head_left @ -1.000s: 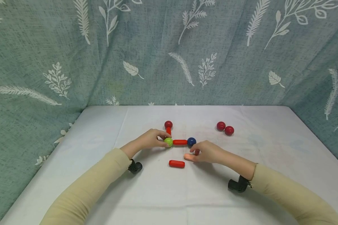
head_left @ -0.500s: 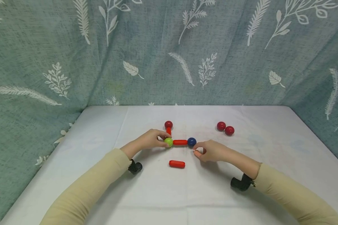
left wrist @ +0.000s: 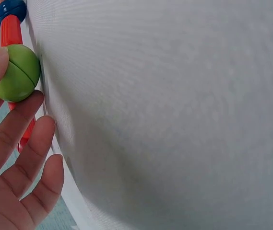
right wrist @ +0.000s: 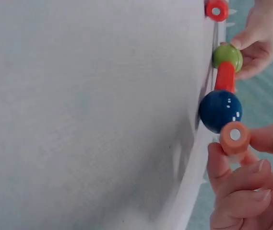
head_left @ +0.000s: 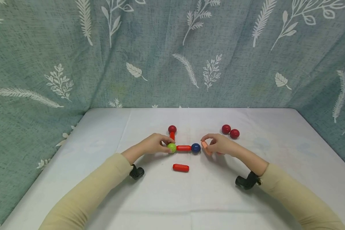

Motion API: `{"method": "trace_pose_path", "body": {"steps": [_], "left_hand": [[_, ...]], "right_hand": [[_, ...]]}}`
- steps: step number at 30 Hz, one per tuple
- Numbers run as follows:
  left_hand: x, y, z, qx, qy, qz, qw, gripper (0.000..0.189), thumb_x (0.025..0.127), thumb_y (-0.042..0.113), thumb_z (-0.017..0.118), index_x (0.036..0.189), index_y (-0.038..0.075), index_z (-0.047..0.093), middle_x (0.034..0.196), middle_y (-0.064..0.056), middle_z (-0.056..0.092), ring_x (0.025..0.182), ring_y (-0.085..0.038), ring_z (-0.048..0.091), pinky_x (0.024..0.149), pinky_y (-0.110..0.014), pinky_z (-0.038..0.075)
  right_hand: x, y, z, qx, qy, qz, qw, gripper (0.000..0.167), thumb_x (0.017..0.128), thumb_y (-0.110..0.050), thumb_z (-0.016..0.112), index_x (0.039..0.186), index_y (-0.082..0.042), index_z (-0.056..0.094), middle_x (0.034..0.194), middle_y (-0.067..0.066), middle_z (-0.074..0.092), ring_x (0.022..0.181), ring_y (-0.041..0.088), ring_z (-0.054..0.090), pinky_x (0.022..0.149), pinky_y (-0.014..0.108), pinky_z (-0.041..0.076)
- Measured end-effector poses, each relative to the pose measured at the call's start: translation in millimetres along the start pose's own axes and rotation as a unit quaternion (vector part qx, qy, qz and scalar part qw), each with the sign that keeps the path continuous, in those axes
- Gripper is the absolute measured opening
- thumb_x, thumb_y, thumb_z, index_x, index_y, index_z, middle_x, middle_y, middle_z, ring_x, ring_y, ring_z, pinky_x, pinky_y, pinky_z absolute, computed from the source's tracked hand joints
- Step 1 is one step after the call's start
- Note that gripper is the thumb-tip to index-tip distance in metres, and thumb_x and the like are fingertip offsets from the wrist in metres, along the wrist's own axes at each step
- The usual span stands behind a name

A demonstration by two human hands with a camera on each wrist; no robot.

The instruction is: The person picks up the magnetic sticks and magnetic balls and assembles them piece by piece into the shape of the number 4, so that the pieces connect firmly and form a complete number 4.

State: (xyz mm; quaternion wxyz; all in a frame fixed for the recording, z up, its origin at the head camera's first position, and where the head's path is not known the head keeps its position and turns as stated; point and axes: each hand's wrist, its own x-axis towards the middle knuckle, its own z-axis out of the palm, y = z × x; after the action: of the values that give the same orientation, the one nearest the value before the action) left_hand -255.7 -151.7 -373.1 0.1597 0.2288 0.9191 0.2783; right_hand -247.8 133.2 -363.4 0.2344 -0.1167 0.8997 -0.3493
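My left hand [head_left: 154, 143] pinches a green ball [left wrist: 18, 73] between thumb and fingers. A red magnetic rod [head_left: 184, 148] joins that ball to a blue ball [head_left: 196, 148] on its right. Behind the green ball, another red rod [head_left: 172, 136] leads to a dark red ball [head_left: 172, 129]. My right hand [head_left: 222, 144] holds an orange rod [right wrist: 235, 137] with a silvery end, close to the blue ball; I cannot tell whether they touch. A reddish patch [head_left: 219, 153] shows beneath the right hand, mostly hidden. Nearer the person lies a loose red rod [head_left: 180, 167].
Two dark red balls, a left one [head_left: 226, 129] and a right one [head_left: 234, 133], sit close together at the back right. A white cloth [head_left: 149, 198] covers the table. Behind it hangs a leaf-patterned green curtain [head_left: 161, 64].
The right hand has moved back and to the right, and the orange rod has turned from pointing left to slanting backward. The joined balls and rods have shifted slightly toward the person.
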Motion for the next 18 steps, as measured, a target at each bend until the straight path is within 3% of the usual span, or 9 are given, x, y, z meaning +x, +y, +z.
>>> {"method": "trace_pose_path", "body": {"steps": [8,18], "left_hand": [[-0.7,-1.3,0.5,0.000,0.002,0.005,1.0000,0.034,0.080,0.021,0.071,0.113,0.016,0.065,0.099,-0.001,0.064,0.086,-0.015,0.058,0.076,-0.028,0.048],[-1.0,-2.4,1.2,-0.003,0.005,0.005,1.0000,0.034,0.080,0.022,0.071,0.113,0.016,0.065,0.099,0.000,0.064,0.087,-0.015,0.059,0.076,-0.028,0.048]], "right_hand": [[16.5,-4,1,0.077,0.055,0.001,0.9955,0.043,0.084,-0.018,0.060,0.126,-0.017,0.050,0.086,0.010,0.054,0.048,0.014,0.040,0.047,0.023,0.034],[35.9,-12,5,0.106,0.094,0.030,0.9894,0.046,0.085,-0.023,0.063,0.129,-0.022,0.049,0.095,0.011,0.056,0.053,0.015,0.047,0.051,0.023,0.039]]}}
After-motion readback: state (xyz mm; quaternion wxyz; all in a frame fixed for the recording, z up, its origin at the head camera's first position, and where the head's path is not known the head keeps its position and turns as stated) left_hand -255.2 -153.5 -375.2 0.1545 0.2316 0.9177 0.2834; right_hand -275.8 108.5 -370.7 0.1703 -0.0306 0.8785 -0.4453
